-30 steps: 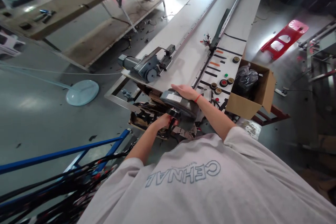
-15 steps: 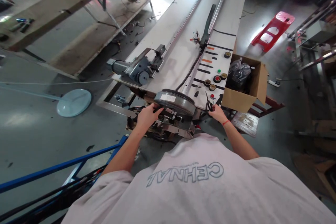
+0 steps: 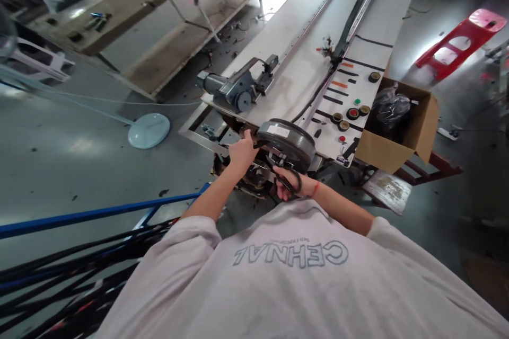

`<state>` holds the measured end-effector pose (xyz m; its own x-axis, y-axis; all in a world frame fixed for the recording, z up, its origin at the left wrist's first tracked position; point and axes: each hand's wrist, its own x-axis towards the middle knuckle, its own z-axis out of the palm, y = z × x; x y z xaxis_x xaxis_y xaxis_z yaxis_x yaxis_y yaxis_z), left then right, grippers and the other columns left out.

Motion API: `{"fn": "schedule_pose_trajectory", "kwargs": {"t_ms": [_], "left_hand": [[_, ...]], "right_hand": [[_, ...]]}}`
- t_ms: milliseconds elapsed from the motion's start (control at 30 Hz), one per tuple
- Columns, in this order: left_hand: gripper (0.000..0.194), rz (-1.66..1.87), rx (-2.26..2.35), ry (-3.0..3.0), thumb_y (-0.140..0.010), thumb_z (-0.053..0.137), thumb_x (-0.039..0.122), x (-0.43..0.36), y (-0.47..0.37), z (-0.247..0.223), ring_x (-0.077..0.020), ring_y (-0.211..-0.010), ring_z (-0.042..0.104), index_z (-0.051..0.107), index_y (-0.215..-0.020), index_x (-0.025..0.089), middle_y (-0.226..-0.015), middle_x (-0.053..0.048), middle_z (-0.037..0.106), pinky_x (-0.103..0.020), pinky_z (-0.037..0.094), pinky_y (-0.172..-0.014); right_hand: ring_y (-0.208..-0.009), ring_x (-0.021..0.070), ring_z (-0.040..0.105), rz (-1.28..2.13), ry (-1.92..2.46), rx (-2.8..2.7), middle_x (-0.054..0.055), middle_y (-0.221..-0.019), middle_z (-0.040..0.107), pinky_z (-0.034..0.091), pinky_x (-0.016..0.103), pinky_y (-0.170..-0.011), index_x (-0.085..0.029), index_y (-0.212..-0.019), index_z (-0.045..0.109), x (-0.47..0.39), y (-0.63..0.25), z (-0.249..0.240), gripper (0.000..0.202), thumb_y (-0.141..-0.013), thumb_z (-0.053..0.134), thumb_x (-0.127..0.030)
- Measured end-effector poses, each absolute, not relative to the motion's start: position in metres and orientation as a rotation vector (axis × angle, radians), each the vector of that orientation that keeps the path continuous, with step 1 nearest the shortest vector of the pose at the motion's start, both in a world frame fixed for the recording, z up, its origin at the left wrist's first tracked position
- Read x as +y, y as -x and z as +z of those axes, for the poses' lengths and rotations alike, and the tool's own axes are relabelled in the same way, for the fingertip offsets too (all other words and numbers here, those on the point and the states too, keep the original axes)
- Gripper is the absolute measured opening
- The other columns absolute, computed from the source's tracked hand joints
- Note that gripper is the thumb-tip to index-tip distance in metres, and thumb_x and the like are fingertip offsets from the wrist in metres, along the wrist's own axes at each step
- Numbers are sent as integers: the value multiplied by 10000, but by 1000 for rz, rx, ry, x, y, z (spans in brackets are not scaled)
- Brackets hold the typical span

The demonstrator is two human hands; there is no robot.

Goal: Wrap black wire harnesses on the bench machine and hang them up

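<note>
At the near end of the long white machine table [image 3: 294, 55] sits a round black drum [image 3: 289, 139] with a white label. My left hand [image 3: 242, 153] is at the drum's left side, fingers closed on a short black piece [image 3: 260, 144] that reaches toward the drum. Just below the drum, my right hand [image 3: 289, 183] grips black-handled scissors [image 3: 296, 181]; their blades point up and left toward the metal parts under the drum. A grey motor unit [image 3: 238, 90] stands on the table's left edge, beyond my left hand.
Tape rolls [image 3: 343, 125], buttons and black strips lie on the table's right side. Beside it is a cardboard box [image 3: 387, 149] holding a plastic bag. A red stool [image 3: 461, 45] lies farther right. A blue frame [image 3: 103, 216] with cables is at lower left.
My right hand has moved left, bringing the scissors from the table's right corner to below the drum. My left hand stays by the drum's left side. The view has shifted, so the surroundings appear farther right.
</note>
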<state>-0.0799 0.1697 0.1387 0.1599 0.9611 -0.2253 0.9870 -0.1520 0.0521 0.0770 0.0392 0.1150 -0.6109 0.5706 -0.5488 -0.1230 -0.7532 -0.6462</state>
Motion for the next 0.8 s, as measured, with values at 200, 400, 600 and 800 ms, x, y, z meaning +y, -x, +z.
{"fn": "schedule_pose_trajectory", "kwargs": {"t_ms": [200, 400, 600, 800], "left_hand": [[505, -72, 1194, -1591, -852, 498, 578, 161, 108, 98, -168, -504, 566, 661, -660, 140, -435, -26, 530, -294, 475, -624], [352, 542, 807, -721, -850, 623, 359, 104, 75, 87, -65, -563, 581, 654, -1112, 127, -781, -38, 707, -195, 491, -615], [211, 653, 819, -281, -888, 528, 208, 95, 52, 88, -76, -715, 646, 611, -1076, 158, -902, -42, 685, -174, 508, -633], [194, 369, 731, -316, -919, 485, 217, 115, 34, 81, -10, -312, 184, 588, -794, 112, -455, 108, 234, -131, 237, -352]], "right_hand": [[-498, 145, 576, 1759, 1354, -1120, 59, -576, 617, 450, 248, -494, -194, -643, 484, -30, -169, 149, 594, -884, 309, -707], [-773, 251, 643, 935, 2536, -1324, 118, -766, 658, 448, 302, -650, -170, -744, 615, 3, -225, 109, 429, -848, 514, -573], [-995, 269, 607, 706, 2693, -1503, 176, -1072, 628, 453, 329, -817, -139, -1032, 666, 58, -236, 82, 449, -896, 449, -507], [-1208, 335, 426, 218, 2658, -1464, 202, -1400, 424, 391, 445, -964, -93, -1218, 585, 152, -347, 86, 455, -904, 386, -355]]}}
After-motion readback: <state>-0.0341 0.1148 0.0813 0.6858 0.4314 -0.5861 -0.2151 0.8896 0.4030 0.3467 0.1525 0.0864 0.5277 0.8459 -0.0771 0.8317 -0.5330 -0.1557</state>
